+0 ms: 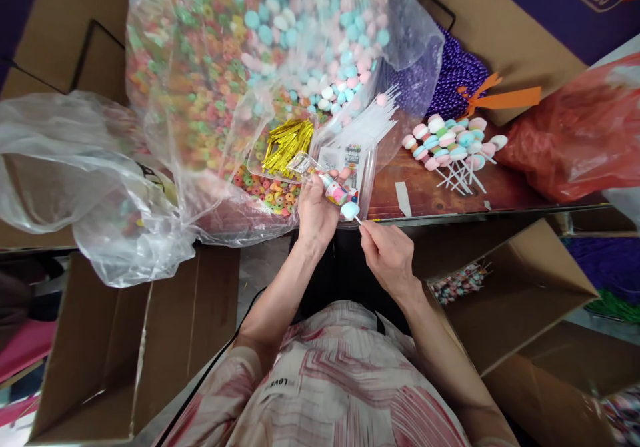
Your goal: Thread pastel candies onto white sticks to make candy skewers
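My left hand (315, 214) grips a candy skewer (338, 196) with pastel marshmallow pieces, partly inside a small clear wrapper (303, 164). My right hand (387, 254) pinches the white stick end of that skewer just right of the left hand. Both hands are at the near edge of the brown table (425, 194). In front of them lies a clear tray (367, 180) with printed packets, a bundle of gold twist ties (287, 144) and a heap of white sticks (370, 124).
A big clear bag of coloured ring candies (200, 80) and pastel marshmallows (310, 27) fills the table's far side. Several finished skewers (453, 144) lie right, by purple beads (455, 74) and a red bag (575, 134). Open cardboard boxes (115, 347) flank me.
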A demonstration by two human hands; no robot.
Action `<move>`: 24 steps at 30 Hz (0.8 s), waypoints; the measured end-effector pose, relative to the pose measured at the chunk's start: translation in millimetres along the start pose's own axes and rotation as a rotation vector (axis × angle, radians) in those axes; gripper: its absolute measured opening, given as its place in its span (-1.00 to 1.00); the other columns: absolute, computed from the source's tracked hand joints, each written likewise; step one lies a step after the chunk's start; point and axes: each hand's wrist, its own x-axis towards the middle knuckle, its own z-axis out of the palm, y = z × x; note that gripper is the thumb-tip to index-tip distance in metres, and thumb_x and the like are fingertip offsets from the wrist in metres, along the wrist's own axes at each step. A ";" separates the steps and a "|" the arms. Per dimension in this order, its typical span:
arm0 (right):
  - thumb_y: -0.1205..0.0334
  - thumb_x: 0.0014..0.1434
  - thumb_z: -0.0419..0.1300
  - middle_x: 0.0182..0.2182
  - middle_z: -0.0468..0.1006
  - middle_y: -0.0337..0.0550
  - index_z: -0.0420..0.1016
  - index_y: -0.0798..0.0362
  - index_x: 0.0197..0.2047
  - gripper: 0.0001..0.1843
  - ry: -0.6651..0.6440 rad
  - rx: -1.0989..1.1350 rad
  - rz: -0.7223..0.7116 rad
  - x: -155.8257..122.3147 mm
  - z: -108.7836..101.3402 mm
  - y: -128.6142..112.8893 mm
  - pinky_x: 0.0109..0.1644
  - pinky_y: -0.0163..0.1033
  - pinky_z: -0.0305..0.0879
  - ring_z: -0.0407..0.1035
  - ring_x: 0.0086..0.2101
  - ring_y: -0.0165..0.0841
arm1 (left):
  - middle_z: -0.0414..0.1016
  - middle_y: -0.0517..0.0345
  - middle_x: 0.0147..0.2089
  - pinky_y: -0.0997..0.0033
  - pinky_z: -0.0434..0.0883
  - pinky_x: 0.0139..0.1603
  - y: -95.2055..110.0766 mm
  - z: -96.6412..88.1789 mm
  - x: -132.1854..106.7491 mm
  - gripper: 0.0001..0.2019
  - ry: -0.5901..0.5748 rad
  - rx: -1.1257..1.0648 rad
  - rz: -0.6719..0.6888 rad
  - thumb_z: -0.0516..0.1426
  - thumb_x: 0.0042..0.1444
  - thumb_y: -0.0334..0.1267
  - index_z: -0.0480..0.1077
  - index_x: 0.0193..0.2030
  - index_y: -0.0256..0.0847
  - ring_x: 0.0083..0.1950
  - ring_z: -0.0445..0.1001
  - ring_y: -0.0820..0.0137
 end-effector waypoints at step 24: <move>0.40 0.43 0.08 -0.31 0.75 -0.09 0.63 0.11 0.01 -0.72 -0.043 -0.045 -0.027 5.3 -8.6 14.5 -0.24 -0.27 0.36 0.60 -0.37 -0.38 | 0.67 0.04 -0.31 0.38 0.58 -0.16 2.4 -1.0 -3.5 -0.70 -0.116 0.092 -0.205 0.23 0.33 -0.08 0.34 -0.31 -0.23 -0.10 0.73 0.20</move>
